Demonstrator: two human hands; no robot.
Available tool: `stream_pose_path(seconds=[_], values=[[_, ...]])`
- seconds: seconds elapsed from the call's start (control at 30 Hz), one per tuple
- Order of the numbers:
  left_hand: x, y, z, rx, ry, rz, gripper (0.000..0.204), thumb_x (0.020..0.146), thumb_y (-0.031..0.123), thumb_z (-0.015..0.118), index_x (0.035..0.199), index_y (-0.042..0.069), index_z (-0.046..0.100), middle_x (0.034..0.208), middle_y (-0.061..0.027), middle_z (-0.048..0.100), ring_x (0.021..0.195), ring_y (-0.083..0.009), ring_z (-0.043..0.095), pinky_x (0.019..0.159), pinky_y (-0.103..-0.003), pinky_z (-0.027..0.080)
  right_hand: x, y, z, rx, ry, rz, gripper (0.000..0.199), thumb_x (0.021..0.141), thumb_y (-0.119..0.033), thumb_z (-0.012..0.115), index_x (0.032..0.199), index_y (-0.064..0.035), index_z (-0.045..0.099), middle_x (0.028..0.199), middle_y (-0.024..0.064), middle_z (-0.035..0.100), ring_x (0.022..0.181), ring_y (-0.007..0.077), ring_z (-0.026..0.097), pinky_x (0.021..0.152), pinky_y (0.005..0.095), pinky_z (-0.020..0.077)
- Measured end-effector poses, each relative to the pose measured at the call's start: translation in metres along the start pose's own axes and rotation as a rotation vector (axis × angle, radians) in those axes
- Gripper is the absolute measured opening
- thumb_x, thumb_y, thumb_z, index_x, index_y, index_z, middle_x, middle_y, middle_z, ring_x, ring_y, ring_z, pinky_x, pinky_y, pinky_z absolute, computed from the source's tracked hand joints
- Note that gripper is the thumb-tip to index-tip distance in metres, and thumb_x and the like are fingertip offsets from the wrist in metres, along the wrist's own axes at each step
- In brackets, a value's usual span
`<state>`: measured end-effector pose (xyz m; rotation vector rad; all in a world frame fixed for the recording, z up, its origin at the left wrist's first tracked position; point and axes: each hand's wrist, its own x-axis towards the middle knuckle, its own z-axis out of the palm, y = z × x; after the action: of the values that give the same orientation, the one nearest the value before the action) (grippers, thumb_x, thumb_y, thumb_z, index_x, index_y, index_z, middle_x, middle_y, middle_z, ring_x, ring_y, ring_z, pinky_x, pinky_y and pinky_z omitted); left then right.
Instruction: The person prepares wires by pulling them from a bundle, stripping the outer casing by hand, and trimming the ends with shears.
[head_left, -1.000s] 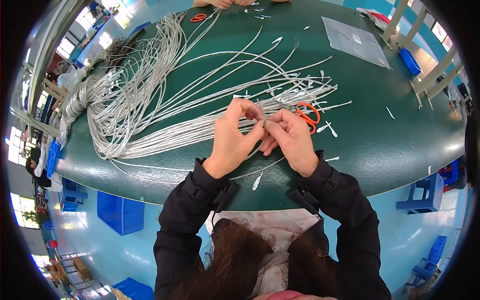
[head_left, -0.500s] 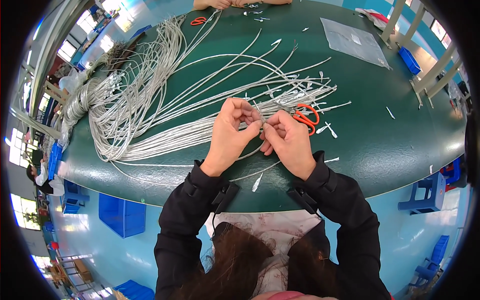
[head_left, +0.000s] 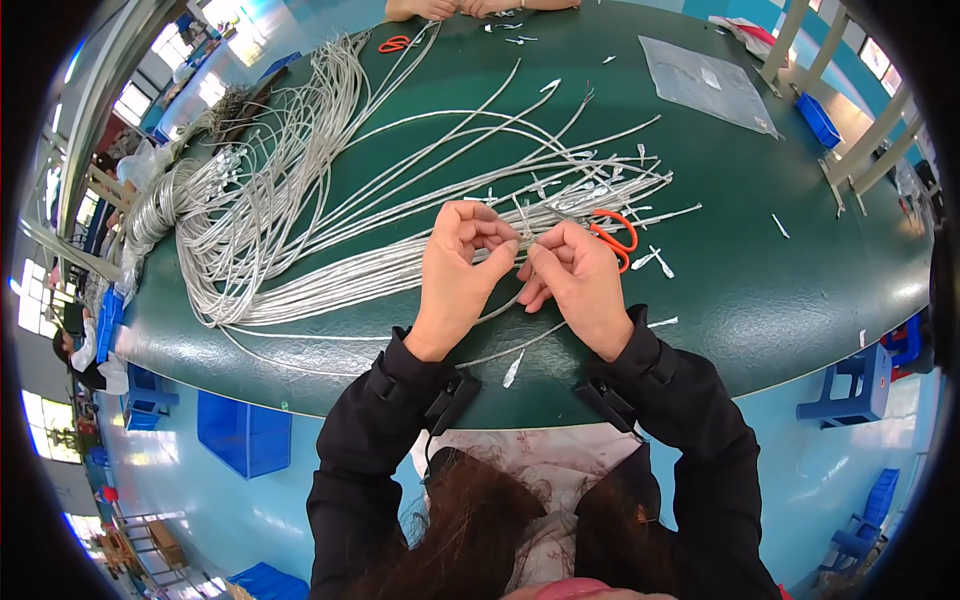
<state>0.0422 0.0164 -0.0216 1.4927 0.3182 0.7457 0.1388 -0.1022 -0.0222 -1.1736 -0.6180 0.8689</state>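
Left hand (head_left: 455, 280) and right hand (head_left: 585, 285) sit slightly farther apart at the thumbs than a second ago

Both hands work over the near part of a dark green, smooth-topped table (head_left: 740, 330), whose curved near edge passes below the wrists. Green surface spreads right of the hands toward the right edge, with a few white scraps on it.

Between the hands is a thin silver-grey braided cable (head_left: 502, 309). Each hand pinches at its end, thumb pressed to forefinger; the tip itself is mostly hidden. Its visible length slants from near left up to far right, under the right fingers.

Just beyond, a thick bundle of silver-grey cables (head_left: 400, 262) runs left to right, free ends pointing right, and blocks the far side. Orange-handled scissors (head_left: 633, 235) lie just right of the right hand, handles to the right. White torn scraps (head_left: 655, 262) lie beside them. Farther off are a clear flat plastic bag (head_left: 700, 90), far right, and a co-worker's hands (head_left: 435, 9) at the far edge.
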Motion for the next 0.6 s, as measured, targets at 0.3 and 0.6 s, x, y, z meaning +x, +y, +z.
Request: stream_pose_path(seconds=[0.3,0.6], values=[[-0.0005,0.0096,-0.0020,-0.031,-0.059,-0.039,0.032,0.077,-0.005,0.063,0.104,0.001,0.047,0.093,-0.0073,0.059,0.086,-0.0112,0.056,0.080,-0.024,0.045,-0.0027,0.0003,0.0018,-0.205,0.010,-0.087,0.005,0.091,-0.003,0.051,0.092,0.0023,0.049,0.075,0.0095,0.060,0.057,0.0128,0.061,0.049,0.0234,0.0500],[-0.0032,0.0047,-0.0007,0.213,-0.113,0.158,0.032,0.077,-0.005,0.062,0.105,0.000,0.046,0.092,-0.0070,0.058,0.085,-0.0120,0.056,0.079,-0.025,0.046,-0.0003,-0.0046,-0.0023,0.029,-0.052,0.033,0.008,0.092,-0.005,0.050,0.092,0.0025,0.050,0.075,0.0100,0.061,0.057,0.0146,0.062,0.049,0.0240,0.0508]])
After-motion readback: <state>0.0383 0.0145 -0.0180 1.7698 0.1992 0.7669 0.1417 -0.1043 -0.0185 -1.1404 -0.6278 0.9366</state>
